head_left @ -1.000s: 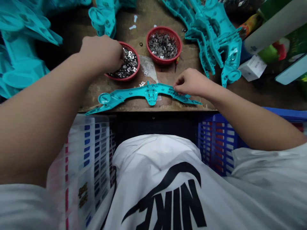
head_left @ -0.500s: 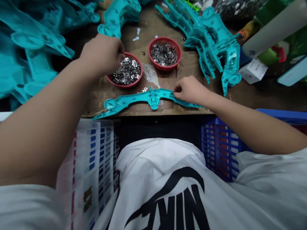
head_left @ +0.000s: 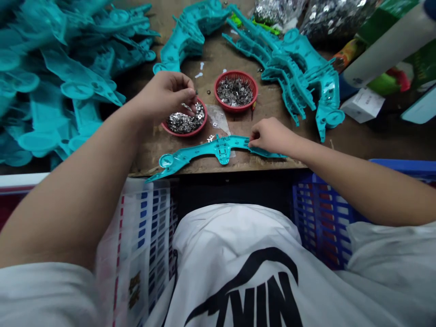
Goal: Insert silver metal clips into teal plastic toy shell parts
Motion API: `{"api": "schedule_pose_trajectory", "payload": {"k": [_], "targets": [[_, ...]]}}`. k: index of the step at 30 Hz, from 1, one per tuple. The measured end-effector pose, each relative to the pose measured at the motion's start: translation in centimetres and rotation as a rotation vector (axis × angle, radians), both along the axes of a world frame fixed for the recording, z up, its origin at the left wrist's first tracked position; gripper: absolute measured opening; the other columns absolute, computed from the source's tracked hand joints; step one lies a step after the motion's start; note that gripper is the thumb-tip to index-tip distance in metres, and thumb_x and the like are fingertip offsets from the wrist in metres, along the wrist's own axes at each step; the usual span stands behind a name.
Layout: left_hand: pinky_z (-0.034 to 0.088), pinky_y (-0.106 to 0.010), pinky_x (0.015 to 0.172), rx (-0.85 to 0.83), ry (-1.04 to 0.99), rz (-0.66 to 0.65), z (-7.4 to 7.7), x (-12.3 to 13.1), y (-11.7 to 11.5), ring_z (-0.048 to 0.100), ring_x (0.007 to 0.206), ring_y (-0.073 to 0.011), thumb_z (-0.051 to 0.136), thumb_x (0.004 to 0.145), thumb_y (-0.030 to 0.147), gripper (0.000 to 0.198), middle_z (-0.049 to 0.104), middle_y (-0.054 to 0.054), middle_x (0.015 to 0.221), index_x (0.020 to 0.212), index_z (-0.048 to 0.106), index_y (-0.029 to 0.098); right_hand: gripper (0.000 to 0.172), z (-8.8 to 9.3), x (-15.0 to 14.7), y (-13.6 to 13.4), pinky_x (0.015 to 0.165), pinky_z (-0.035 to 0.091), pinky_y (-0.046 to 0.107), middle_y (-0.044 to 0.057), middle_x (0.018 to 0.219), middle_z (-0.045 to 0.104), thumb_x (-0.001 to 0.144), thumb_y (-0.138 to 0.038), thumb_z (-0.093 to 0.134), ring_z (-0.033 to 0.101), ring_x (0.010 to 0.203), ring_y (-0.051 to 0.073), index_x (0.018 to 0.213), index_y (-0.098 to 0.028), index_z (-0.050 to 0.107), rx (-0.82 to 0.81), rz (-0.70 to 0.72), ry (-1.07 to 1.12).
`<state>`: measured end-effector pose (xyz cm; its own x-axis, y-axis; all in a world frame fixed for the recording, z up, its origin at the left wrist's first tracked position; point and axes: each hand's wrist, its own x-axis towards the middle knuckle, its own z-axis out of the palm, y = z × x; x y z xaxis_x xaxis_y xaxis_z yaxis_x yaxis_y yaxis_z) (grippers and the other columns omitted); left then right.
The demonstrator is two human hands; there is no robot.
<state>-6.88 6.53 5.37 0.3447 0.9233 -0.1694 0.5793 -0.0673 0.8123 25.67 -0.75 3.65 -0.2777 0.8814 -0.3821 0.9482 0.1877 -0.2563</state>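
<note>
A long teal plastic part [head_left: 200, 152] lies along the front edge of the wooden table [head_left: 272, 106]. My right hand [head_left: 272, 135] rests on its right end, fingers curled and pressing on it. My left hand [head_left: 166, 95] hovers over the near red basket [head_left: 185, 123] of small shiny metal pieces, its fingertips pinched on a small metal piece. A second red basket [head_left: 235, 91] of metal pieces stands just behind and to the right.
Piles of the same teal parts lie at the left [head_left: 61, 77] and back right [head_left: 299, 72]. Bags of metal pieces [head_left: 306, 13] sit at the back. A white box [head_left: 363, 105] lies at the right. A blue crate [head_left: 320, 213] and a clear crate [head_left: 139, 231] flank my lap.
My left hand has lifted out of the near basket with its fingertips pinched on a metal piece. The view has tilted upward. My right hand stays on the teal part.
</note>
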Motion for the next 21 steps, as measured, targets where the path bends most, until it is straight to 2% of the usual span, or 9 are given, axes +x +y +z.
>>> {"api": "schedule_pose_trajectory", "payload": {"k": [3,5,7,9,13,16,18,21], "targets": [[0.073,-0.070,0.110,-0.016,-0.227,-0.032,-0.1,1.5,-1.0,0.078,0.110,-0.0323,0.095,0.085,0.106,0.083,0.090,-0.011,0.128,0.109,0.063,0.034,0.007,1.1,-0.3,-0.4,0.103,0.066,0.043,0.015,0.113,0.098,0.106,-0.021,0.096,0.092,0.113,0.037,0.107,-0.021,0.102,0.045,0.045,0.055],[0.074,-0.065,0.105,-0.006,-0.279,-0.056,-0.2,2.5,-2.0,0.082,0.108,-0.0316,0.093,0.086,0.107,0.084,0.089,-0.010,0.126,0.108,0.061,0.033,0.024,2.2,-0.5,-0.7,0.111,0.069,0.046,0.014,0.131,0.098,0.111,-0.029,0.094,0.091,0.125,0.037,0.132,-0.025,0.103,0.137,0.044,0.212],[0.076,-0.061,0.098,0.016,-0.286,-0.079,-0.3,3.5,-3.3,0.086,0.107,-0.0330,0.088,0.092,0.108,0.082,0.088,-0.010,0.119,0.113,0.066,0.033,0.047,3.4,-0.9,-1.0,0.118,0.070,0.049,0.011,0.151,0.095,0.117,-0.038,0.089,0.088,0.138,0.037,0.163,-0.033,0.094,0.227,0.014,0.379],[0.078,-0.057,0.092,0.039,-0.264,-0.096,-0.5,4.5,-4.5,0.091,0.110,-0.0361,0.080,0.101,0.107,0.077,0.088,-0.010,0.114,0.121,0.074,0.032,0.057,4.4,-1.3,-1.5,0.122,0.071,0.052,0.008,0.162,0.092,0.121,-0.045,0.082,0.084,0.149,0.037,0.178,-0.039,0.085,0.264,-0.008,0.455],[0.080,-0.053,0.088,0.053,-0.264,-0.127,-1.2,5.9,-6.5,0.095,0.110,-0.0371,0.079,0.112,0.096,0.066,0.090,-0.010,0.110,0.125,0.081,0.031,0.047,5.0,-1.6,-2.3,0.127,0.071,0.056,0.005,0.162,0.092,0.126,-0.055,0.073,0.080,0.158,0.039,0.170,-0.049,0.089,0.244,0.013,0.429],[0.081,-0.054,0.097,0.087,-0.236,-0.140,-1.9,6.3,-7.0,0.095,0.114,-0.0361,0.077,0.120,0.082,0.055,0.093,-0.012,0.120,0.130,0.085,0.029,0.045,4.8,-1.2,-1.8,0.128,0.070,0.056,0.006,0.160,0.093,0.127,-0.056,0.071,0.081,0.156,0.040,0.165,-0.046,0.092,0.198,0.031,0.386],[0.080,-0.057,0.111,0.174,-0.106,-0.186,-2.7,6.5,-7.1,0.095,0.125,-0.0377,0.073,0.125,0.066,0.043,0.095,-0.013,0.132,0.138,0.088,0.027,0.045,4.6,-0.8,-1.0,0.125,0.070,0.056,0.008,0.153,0.095,0.123,-0.054,0.077,0.083,0.152,0.042,0.162,-0.040,0.094,0.162,0.005,0.333],[0.072,-0.063,0.131,0.317,0.241,-0.418,-4.1,6.8,-7.3,0.089,0.148,-0.0436,0.074,0.118,0.042,0.036,0.093,-0.016,0.151,0.144,0.092,0.024,0.040,4.2,-0.1,0.6,0.118,0.071,0.054,0.009,0.142,0.098,0.116,-0.048,0.085,0.087,0.141,0.042,0.152,-0.036,0.098,0.112,-0.041,0.264]]}}
